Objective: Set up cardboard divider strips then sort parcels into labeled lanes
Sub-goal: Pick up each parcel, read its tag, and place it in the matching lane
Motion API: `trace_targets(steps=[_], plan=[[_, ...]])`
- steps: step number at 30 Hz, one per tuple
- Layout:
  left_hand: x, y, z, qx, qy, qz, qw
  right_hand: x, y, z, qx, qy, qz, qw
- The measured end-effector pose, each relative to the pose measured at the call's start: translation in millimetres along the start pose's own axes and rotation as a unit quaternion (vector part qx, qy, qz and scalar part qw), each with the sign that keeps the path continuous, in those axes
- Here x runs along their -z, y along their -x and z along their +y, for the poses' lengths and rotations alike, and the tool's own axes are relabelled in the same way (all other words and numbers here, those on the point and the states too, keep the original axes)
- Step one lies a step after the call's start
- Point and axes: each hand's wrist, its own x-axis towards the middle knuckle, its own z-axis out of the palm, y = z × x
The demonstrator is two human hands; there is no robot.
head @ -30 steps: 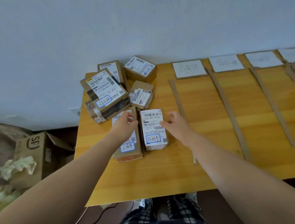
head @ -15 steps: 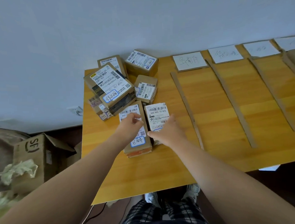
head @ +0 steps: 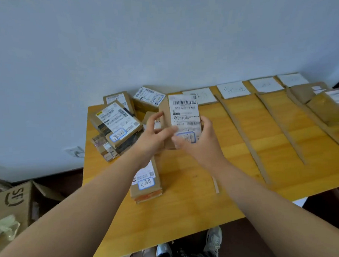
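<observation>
Both hands hold a small brown parcel point(head: 184, 116) upright above the wooden table point(head: 187, 201), its white barcode label facing me. My left hand point(head: 155, 136) grips its left edge and my right hand point(head: 200, 140) holds its lower right corner. Under my left forearm lies another parcel point(head: 148, 185) flat on the table, with a blue-framed handwritten sticker. A pile of several labelled parcels point(head: 118, 126) sits at the table's far left. Cardboard divider strips point(head: 242, 136) point(head: 281, 127) run front to back, with white lane labels point(head: 233, 89) along the far edge.
Brown parcels point(head: 323, 106) lie in the far right lane. An open cardboard box point(head: 14, 205) with crumpled paper stands on the floor to the left. A pale wall backs the table. My shoes point(head: 214, 241) show below the front edge.
Both hands were resting on two parcels lying flat; now the right-hand parcel has been lifted off the table and stood upright between both hands. The view has shifted left.
</observation>
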Motion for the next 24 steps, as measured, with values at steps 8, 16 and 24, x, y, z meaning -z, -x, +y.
trace_targets(steps=[8,16,24], plan=[[8,3,58,-0.103,0.009,-0.017,0.994,32,-31,-61,-0.015,-0.169,-0.054,0.984],[16,8,58,-0.107,-0.008,-0.010,0.994,22,-35,-67,-0.038,-0.195,-0.061,0.978],[22,9,43,-0.075,-0.007,0.005,0.997,12,-32,-55,-0.070,-0.201,-0.073,0.974]])
